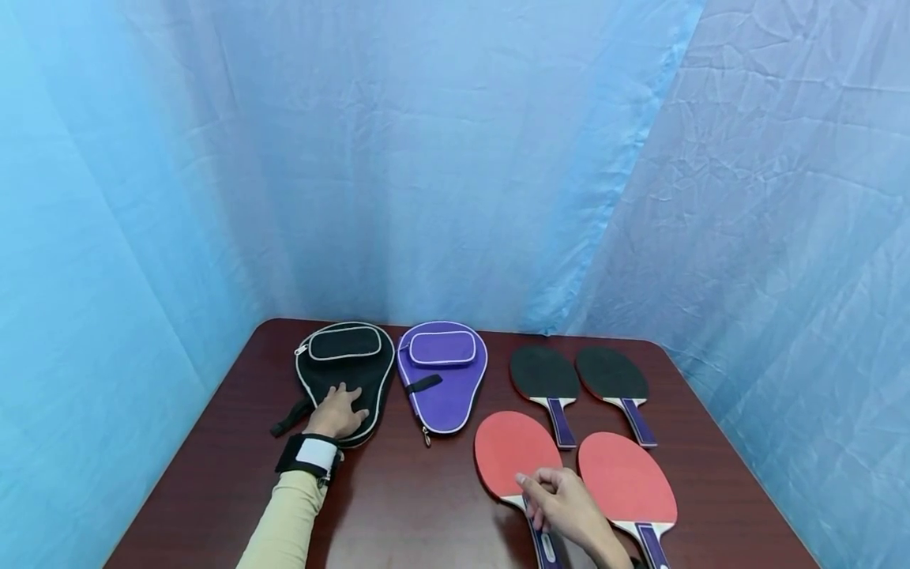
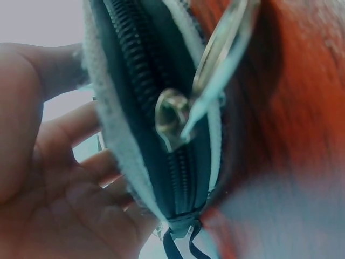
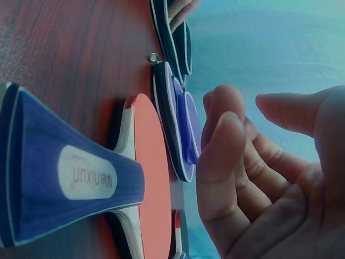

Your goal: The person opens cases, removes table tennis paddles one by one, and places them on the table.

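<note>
On the black paddle case (image 1: 346, 376) at the table's left lies my left hand (image 1: 337, 412), fingers spread over its lower half. The left wrist view shows the case edge close up, with its zipper pull (image 2: 173, 121) beside the palm. My right hand (image 1: 565, 504) hovers over the handle of a red table tennis paddle (image 1: 513, 449), fingers loosely bent and nothing between them. That paddle's purple handle (image 3: 81, 167) stands out large in the right wrist view. A purple paddle case (image 1: 455, 399) lies just right of the black one.
Two black-faced paddles, one left (image 1: 543, 373) and one right (image 1: 613, 373), lie at the back right with handles toward me. A second red paddle (image 1: 629, 478) is at the front right. Blue curtains (image 1: 441, 158) surround the dark wooden table (image 1: 405, 506).
</note>
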The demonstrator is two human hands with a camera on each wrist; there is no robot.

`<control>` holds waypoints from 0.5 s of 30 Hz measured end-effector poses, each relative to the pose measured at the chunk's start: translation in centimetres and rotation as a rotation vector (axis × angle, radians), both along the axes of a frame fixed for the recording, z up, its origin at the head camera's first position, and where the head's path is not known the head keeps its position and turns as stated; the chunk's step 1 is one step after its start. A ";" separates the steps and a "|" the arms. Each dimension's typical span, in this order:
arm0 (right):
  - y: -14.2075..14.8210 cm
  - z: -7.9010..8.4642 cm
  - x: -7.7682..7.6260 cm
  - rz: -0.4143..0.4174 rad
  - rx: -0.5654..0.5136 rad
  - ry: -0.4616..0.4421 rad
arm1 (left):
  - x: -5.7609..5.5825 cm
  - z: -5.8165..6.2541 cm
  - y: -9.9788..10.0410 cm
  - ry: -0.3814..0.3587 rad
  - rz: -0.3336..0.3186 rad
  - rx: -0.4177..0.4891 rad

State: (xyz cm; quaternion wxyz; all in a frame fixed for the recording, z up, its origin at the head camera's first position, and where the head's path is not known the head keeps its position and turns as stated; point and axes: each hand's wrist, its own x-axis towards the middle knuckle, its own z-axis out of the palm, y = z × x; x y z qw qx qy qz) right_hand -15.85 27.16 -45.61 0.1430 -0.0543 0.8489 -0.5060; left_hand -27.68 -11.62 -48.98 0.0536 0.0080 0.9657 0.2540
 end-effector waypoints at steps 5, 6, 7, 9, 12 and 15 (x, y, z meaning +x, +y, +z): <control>-0.1 0.1 -0.4 0.017 -0.006 0.035 | 0.2 0.4 0.3 0.023 -0.002 0.009; -0.1 0.2 -0.5 0.022 -0.010 0.049 | 0.3 0.4 0.4 0.039 -0.001 0.011; -0.1 0.3 -0.6 0.024 -0.013 0.061 | 0.3 0.4 0.6 0.070 -0.001 0.016; -0.2 0.6 -1.0 0.031 -0.016 0.094 | 0.4 0.4 1.2 0.139 -0.002 0.036; -0.1 1.2 -1.6 0.036 -0.010 0.140 | 0.5 0.6 2.4 0.240 -0.002 0.046; -0.2 2.2 -2.4 0.036 0.014 0.182 | 0.6 1.2 3.7 0.299 0.002 0.055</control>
